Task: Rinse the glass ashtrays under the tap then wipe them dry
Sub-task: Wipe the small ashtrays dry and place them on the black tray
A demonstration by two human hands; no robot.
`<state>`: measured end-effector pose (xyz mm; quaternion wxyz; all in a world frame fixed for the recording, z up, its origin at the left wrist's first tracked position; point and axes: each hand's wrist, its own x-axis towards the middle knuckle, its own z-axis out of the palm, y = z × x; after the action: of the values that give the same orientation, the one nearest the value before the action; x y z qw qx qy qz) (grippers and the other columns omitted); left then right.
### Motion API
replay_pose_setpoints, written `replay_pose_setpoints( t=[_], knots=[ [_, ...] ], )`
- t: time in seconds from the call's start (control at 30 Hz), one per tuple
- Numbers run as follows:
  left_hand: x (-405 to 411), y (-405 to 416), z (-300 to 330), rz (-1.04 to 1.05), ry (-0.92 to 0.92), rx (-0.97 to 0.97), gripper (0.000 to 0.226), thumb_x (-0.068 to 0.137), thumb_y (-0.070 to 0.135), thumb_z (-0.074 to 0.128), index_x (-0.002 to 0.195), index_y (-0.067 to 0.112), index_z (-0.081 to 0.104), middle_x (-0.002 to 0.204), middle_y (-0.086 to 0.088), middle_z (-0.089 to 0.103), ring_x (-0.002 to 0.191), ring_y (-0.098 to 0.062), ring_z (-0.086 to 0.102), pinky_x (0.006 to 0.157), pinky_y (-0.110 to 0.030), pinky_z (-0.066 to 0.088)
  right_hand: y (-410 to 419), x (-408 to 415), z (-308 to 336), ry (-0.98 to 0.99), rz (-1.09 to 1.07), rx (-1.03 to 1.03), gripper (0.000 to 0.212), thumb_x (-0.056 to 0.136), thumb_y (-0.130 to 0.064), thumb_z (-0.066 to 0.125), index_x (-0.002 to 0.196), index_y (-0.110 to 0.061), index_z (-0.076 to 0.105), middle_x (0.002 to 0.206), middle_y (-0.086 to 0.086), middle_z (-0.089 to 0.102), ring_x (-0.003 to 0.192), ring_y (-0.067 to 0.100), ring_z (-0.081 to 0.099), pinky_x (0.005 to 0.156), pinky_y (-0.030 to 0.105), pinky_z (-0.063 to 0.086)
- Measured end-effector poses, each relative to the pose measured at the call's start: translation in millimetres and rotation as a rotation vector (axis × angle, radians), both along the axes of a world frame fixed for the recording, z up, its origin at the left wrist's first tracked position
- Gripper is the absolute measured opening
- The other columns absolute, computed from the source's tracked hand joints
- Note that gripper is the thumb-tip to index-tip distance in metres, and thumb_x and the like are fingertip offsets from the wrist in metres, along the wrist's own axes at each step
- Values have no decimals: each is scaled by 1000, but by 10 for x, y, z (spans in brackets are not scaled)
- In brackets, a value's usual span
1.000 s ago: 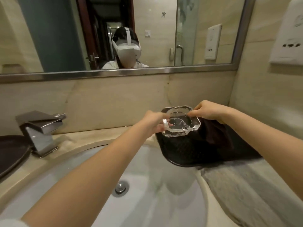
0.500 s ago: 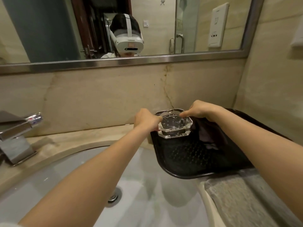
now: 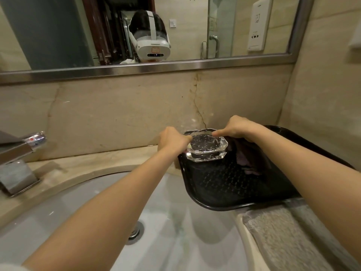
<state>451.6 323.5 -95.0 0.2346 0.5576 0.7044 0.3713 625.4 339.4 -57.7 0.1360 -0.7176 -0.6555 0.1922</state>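
**Two hands on one ashtray**

Two hands meet at the glass ashtray [image 3: 206, 149], which sits on the far left corner of the black tray [image 3: 224, 192]. Left of the ashtray, the left hand [image 3: 172, 140] curls its grip around the near-left edge. Right of it, the right hand [image 3: 237, 127] pinches the far rim. The tap [image 3: 18, 153] stands well left of the ashtray, so the left hand is nearer for carrying.

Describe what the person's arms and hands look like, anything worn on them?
Both forearms are bare up to the bottom of the frame. The left hand and right hand show no gloves, rings, watch or bracelets. A bit of white fabric, probably a sleeve, shows at the lower left corner.
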Motion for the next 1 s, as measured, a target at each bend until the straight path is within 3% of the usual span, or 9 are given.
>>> replay_pose_setpoints(
  t=[0.27, 0.4, 0.47, 0.53, 0.63, 0.77, 0.87, 0.93, 1.0],
  knots=[
    [-7, -36, 7, -31, 21, -18, 33, 82, 34, 65, 62, 9, 63, 57, -3, 63, 67, -21, 65, 70, -33, 58, -66, 150, 68, 127, -11, 100, 47, 74, -45, 74, 67, -4, 53, 63, 6, 46, 56, 18, 40, 48, 29, 29],
    [-46, -147, 80, -31, 23, -11, 24, 86, 33, 59, 70, 15, 60, 85, -5, 67, 84, -24, 66, 77, -35, 55, -203, 209, 210, 185, -30, 228, 42, 76, -44, 73, 71, -5, 61, 65, 8, 50, 59, 18, 42, 51, 28, 31],
    [-84, -260, 144, -8, 46, 77, 19, 89, 35, 56, 94, 18, 63, 95, 2, 62, 90, -19, 59, 76, -29, 46, -308, 206, 318, 302, 8, 260, 38, 78, -41, 72, 67, -7, 58, 58, 5, 46, 53, 15, 40, 46, 24, 33],
    [-112, -417, 225, -48, -67, 232, 26, 91, 35, 55, 109, 18, 60, 94, 7, 57, 89, -13, 54, 75, -26, 40, -463, 144, 428, 508, 54, 248, 31, 82, -36, 68, 69, -10, 61, 57, 3, 53, 51, 12, 47, 43, 16, 39],
    [-118, -698, 373, -234, -358, 284, 17, 91, 37, 56, 95, 20, 58, 94, 2, 60, 87, -15, 58, 81, -30, 47, -726, -70, 540, 852, 147, 193, 24, 89, -31, 61, 75, -11, 62, 64, 3, 63, 59, 12, 60, 51, 17, 50],
    [-247, -1157, 474, -470, -713, -246, 45, 87, 56, 47, 117, 22, 55, 105, -1, 60, 101, -23, 56, 92, -44, 45, -997, -538, 543, 1240, 196, 208, 24, 95, -23, 52, 78, -8, 57, 72, 10, 61, 62, 16, 61, 58, 24, 52],
    [-480, -1470, 434, -539, -902, -363, 40, 86, 52, 49, 112, 23, 61, 106, -3, 67, 100, -27, 62, 79, -41, 51, -1205, -885, 497, 1388, 174, 225, 25, 96, -23, 49, 76, -10, 57, 71, 8, 63, 62, 15, 62, 62, 26, 54],
    [-633, -1667, 417, -475, -1039, -295, 25, 90, 36, 52, 107, 20, 62, 98, -3, 69, 87, -20, 67, 68, -31, 56, -1366, -1058, 437, 1411, 172, 220, 24, 98, -22, 46, 78, -11, 55, 77, 10, 61, 73, 19, 60, 71, 32, 52],
    [-799, -1819, 392, -367, -987, -172, 11, 94, 24, 52, 104, 23, 57, 88, 1, 66, 70, -9, 63, 52, -17, 53, -1568, -1213, 342, 1412, 210, 160, 22, 100, -20, 41, 85, -8, 53, 82, 11, 60, 78, 20, 59, 74, 33, 52]
  ],
)
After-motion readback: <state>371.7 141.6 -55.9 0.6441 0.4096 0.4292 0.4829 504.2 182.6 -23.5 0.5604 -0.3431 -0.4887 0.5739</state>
